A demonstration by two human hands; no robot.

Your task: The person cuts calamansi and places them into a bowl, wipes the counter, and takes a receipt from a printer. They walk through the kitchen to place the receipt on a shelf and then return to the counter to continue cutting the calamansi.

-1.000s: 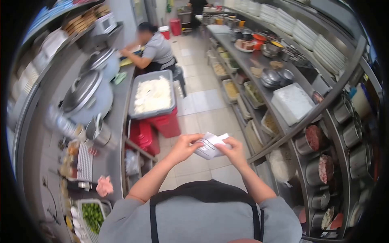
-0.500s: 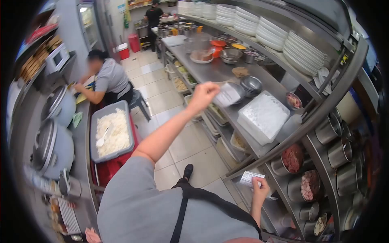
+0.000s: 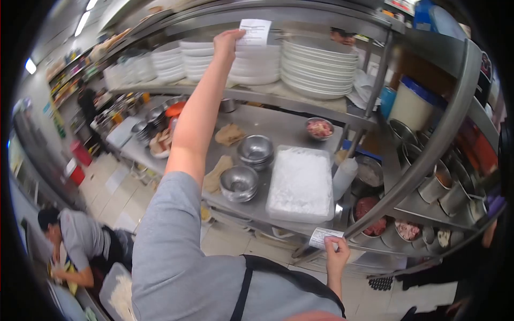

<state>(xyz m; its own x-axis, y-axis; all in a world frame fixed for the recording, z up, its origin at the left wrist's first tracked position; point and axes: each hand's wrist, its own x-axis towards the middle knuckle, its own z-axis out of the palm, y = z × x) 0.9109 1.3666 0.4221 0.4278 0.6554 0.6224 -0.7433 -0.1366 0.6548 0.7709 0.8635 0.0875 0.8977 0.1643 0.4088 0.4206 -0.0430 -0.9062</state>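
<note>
My left hand (image 3: pixel 229 44) is raised at the upper shelf, pinching a printed white paper slip (image 3: pixel 254 32) by its edge. Behind that slip are the shelf's metal edge and stacks of white plates (image 3: pixel 318 67). Low on the right, my right hand (image 3: pixel 337 253) is closed on a second printed paper slip (image 3: pixel 325 238), close to a metal shelf post. Between the two hands, a plastic container of white powder (image 3: pixel 301 184) stands on the steel counter (image 3: pixel 257 119). Stacked metal bowls (image 3: pixel 239 183) sit left of it.
A bowl of chopped meat (image 3: pixel 319 129) stands toward the counter's back, and a white squeeze bottle (image 3: pixel 345 174) beside the container. A metal rail (image 3: pixel 428 155) crosses the right side before pots. At lower left, a seated co-worker (image 3: pixel 88 241) bends over a surface near a rice tub (image 3: pixel 119 294).
My view has turned right toward the shelf. My left hand has risen with its slip from above the counter to the upper shelf's height. My right hand still holds its slip.
</note>
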